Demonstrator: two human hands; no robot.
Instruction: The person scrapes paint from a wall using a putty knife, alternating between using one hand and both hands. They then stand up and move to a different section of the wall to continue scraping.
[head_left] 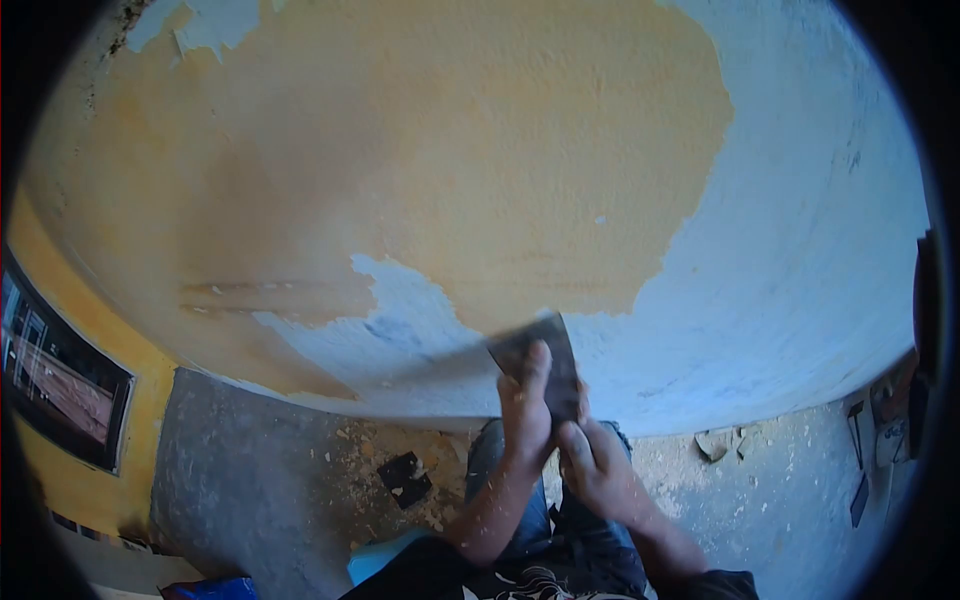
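A dark, flat, wide-bladed scraper [549,350] is held with its top edge against the wall [560,180], at the lower border of a yellow-orange patch. My left hand [525,405] is closed around the scraper, its thumb lying along the flat face. Below and to the right, my right hand [598,470] is closed around the tool's lower end; the handle is mostly hidden by my fingers. Around the patch the wall is pale whitish-blue with ragged edges of peeled paint.
Paint flakes lie scattered on the grey floor [240,440] with a dark flat piece [404,480]. Near my legs is a light-blue object [385,555]. A framed window [65,370] is in the yellow side wall at left; dark objects [890,430] stand at right.
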